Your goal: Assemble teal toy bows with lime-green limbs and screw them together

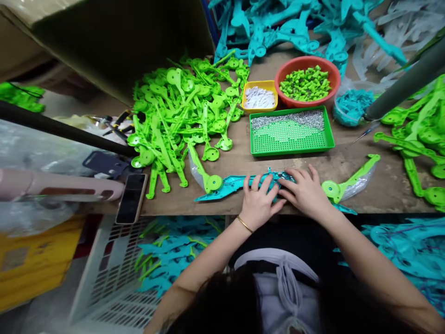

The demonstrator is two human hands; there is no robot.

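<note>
A long teal plastic shell (231, 183) lies across the front of the table. Its outer ends carry green arms, a left green arm (212, 182) and a right green arm (332, 189), each with a clear blade-like piece. My left hand (260, 197) holds the shell near its middle, fingers bent over it. Close beside it, my right hand (306, 192) grips the same shell, its fingertips pressed at the centre. Small parts between my fingers are mostly covered and cannot be made out.
Behind the shell stands a green tray (292, 150) of small metal pieces. Further back are a yellow tray (260, 110), a red bowl (308, 103) and a tub of teal bits (352, 109). Green arms pile up (187, 102) at left. A phone (131, 198) lies at the edge.
</note>
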